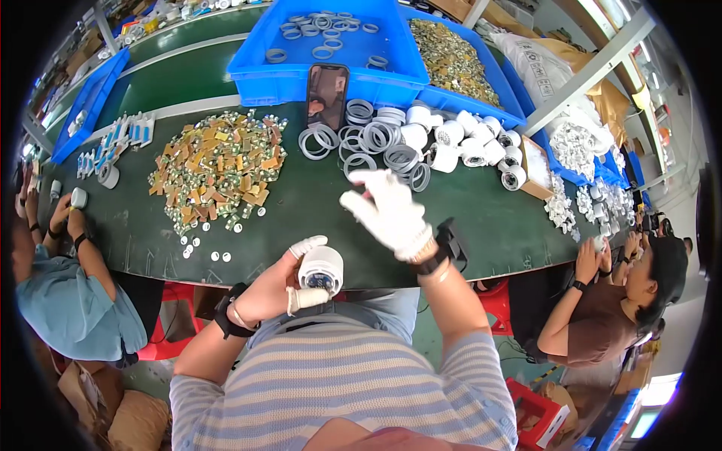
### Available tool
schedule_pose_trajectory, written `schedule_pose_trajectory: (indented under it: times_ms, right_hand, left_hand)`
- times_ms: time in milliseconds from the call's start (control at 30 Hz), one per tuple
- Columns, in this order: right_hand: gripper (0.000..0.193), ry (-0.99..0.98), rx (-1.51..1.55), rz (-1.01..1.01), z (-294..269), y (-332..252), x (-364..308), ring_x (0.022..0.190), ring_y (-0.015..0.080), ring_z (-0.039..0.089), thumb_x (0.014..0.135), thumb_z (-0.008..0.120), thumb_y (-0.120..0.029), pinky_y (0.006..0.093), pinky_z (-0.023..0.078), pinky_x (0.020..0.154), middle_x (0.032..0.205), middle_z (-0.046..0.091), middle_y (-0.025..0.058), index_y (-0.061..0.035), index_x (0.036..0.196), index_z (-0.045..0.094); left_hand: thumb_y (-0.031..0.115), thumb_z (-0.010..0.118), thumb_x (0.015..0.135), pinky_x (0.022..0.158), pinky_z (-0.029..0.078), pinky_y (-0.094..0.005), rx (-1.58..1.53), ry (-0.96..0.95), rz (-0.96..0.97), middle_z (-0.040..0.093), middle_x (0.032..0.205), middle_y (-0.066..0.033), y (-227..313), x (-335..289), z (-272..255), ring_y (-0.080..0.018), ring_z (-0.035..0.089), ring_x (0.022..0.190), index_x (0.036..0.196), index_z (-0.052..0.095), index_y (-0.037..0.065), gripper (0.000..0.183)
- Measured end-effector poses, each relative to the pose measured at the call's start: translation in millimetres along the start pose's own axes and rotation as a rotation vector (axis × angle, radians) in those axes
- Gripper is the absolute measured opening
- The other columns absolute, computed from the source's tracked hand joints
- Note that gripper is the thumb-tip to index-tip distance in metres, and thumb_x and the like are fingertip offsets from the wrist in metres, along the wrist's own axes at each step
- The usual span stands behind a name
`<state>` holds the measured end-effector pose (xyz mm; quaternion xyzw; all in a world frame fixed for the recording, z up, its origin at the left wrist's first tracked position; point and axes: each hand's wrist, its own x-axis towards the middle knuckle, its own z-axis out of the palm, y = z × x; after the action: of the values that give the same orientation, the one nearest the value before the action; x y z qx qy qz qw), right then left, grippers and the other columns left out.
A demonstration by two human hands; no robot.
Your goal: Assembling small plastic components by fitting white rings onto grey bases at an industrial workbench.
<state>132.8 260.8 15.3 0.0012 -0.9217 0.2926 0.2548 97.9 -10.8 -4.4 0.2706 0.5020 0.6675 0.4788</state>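
Observation:
Near the table's front edge, my left hand is closed around a white cylindrical housing. Its open end is tilted toward me, and a dark blue round part shows inside. White coverings are on the thumb and a finger of this hand. My right hand, in a white glove, is over the green table just in front of the grey rings. Its fingers are apart, and no object shows in them. Beyond it, several white cylindrical housings lie beside the rings.
A heap of small circuit boards covers the left-middle table, with white discs before it. A phone leans against a blue bin. Small white parts lie at right. People sit on both sides.

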Motion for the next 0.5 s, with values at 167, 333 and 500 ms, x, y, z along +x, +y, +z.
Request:
schedule_pose_trajectory:
  times_ms: [167, 333, 500]
  right_hand:
    - [0.018, -0.076, -0.482, -0.042, 24, 48, 7, 0.092, 0.0332, 0.067, 0.084, 0.081, -0.021, 0.0485, 0.051, 0.09, 0.09, 0.067, 0.0101, -0.0113, 0.096, 0.072]
    - [0.028, 0.125, -0.344, -0.217, -13, 4, -18, 0.102, 0.0336, 0.067, 0.076, 0.08, -0.003, 0.0429, 0.052, 0.09, 0.122, 0.073, 0.0123, -0.0197, 0.098, 0.08]
    - [0.042, -0.038, -0.177, -0.258, -35, -29, -40, 0.113, 0.0346, 0.063, 0.068, 0.074, 0.005, 0.0422, 0.052, 0.09, 0.135, 0.067, 0.0113, -0.0241, 0.099, 0.078]
  left_hand:
    - [0.013, 0.08, 0.09, 0.092, 0.06, -0.0408, -0.369, 0.158, -0.03, 0.059, 0.136, -0.0123, 7, -13, -7, -0.0279, 0.07, 0.11, 0.164, 0.027, 0.014, 0.092]
    - [0.014, 0.082, 0.091, 0.091, 0.059, -0.0398, -0.493, 0.263, -0.039, 0.062, 0.132, -0.0123, 22, -24, -12, -0.0279, 0.07, 0.11, 0.162, 0.032, 0.015, 0.086]
    - [0.009, 0.088, 0.084, 0.094, 0.056, -0.0358, 0.391, 0.149, 0.243, 0.065, 0.131, -0.0121, 34, -16, -22, -0.025, 0.069, 0.113, 0.151, 0.048, 0.011, 0.078]
